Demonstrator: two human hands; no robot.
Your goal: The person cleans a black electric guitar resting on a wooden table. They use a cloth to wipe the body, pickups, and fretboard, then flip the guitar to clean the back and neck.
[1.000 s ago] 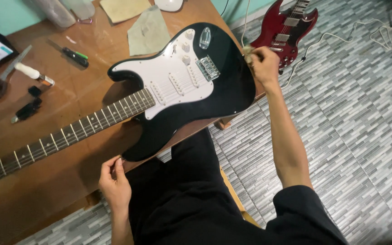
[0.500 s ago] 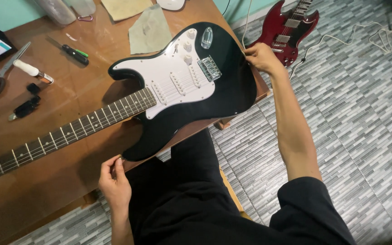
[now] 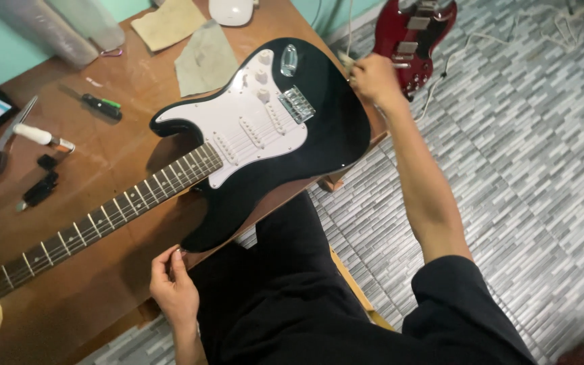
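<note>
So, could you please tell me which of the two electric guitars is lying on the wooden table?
The black electric guitar with the white pickguard lies on the wooden table; the dark red electric guitar is down on the grey tiled floor.

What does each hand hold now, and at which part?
The right hand pinches a small pale object beside the black electric guitar. The left hand pinches something tiny at the table edge; what it is cannot be told.

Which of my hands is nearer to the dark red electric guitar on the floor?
Right. The right hand is at the black guitar's rear edge, beside the dark red electric guitar; the left hand is at the table's near edge.
</note>
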